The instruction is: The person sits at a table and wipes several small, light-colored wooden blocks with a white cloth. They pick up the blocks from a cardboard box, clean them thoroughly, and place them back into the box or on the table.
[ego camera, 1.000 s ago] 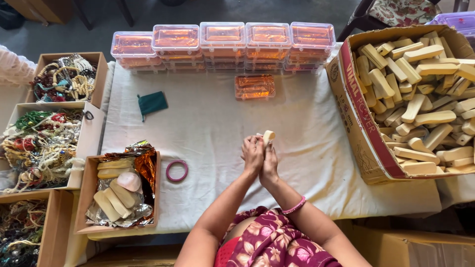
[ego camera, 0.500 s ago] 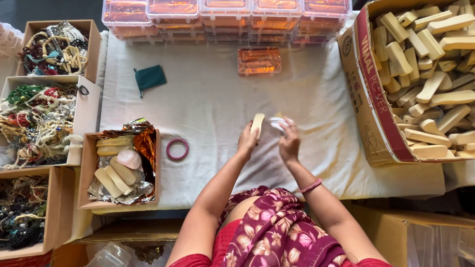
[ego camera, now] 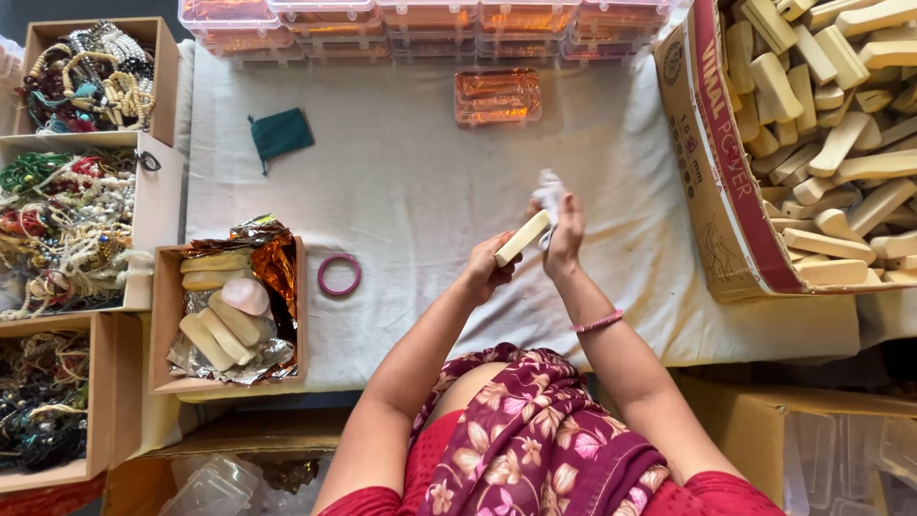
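Along the left edge stand three open cardboard boxes of tangled beaded jewellery (ego camera: 67,229), the lowest cut off by the frame. Just right of them sits one smaller cardboard box lined with crinkled foil (ego camera: 229,311), holding about six pale cream bars and one pinkish oval piece. On the white cloth-covered table (ego camera: 411,191) lie one dark green drawstring pouch (ego camera: 280,134) and one pink ring-shaped bangle (ego camera: 339,274), well apart from each other.

At the middle, the left hand (ego camera: 485,270) has its fingers closed around one pale cream rectangular bar (ego camera: 522,238), held tilted above the cloth. The right hand (ego camera: 565,234), touching the bar's upper end, pinches one crumpled white cloth or paper scrap (ego camera: 549,196); what it is cannot be made out.

One lone clear orange-tinted plastic case (ego camera: 497,96) lies behind the hands; a row of at least five similar stacked cases (ego camera: 430,24) is cut off at the top.

At right, one large cardboard carton with a red band (ego camera: 726,191) holds many cream bars, too heaped to count.
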